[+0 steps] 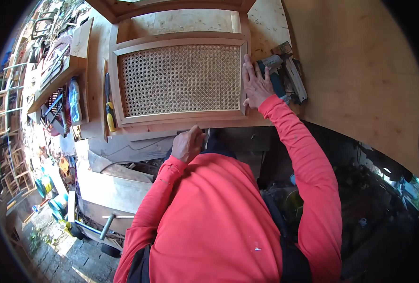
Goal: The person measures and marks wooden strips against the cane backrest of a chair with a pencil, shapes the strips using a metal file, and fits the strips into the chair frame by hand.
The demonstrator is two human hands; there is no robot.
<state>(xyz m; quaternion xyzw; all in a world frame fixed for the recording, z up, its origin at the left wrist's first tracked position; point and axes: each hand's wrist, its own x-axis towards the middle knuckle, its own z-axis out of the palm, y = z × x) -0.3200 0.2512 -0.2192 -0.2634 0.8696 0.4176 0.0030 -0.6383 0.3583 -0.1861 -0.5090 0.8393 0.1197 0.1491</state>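
Note:
A woven cane panel (181, 78) set in a wooden frame (181, 118) lies flat on the workbench in front of me. My right hand (258, 86) rests on the frame's right side, fingers stretched out and apart. Right beside those fingers lies a teal and grey nail gun (277, 80), partly covered by the hand. My left hand (188, 145) is closed, knuckles up, just below the bench's front edge and close to my body. Its palm side is hidden, so I cannot tell whether anything is in it.
A yellow-handled chisel (109, 111) lies left of the panel. Further left stands a wooden box (79, 70) with tools and a blue plastic packet (74, 101). Wooden framing (171, 7) rises at the back. A large plywood sheet (360, 80) spreads to the right.

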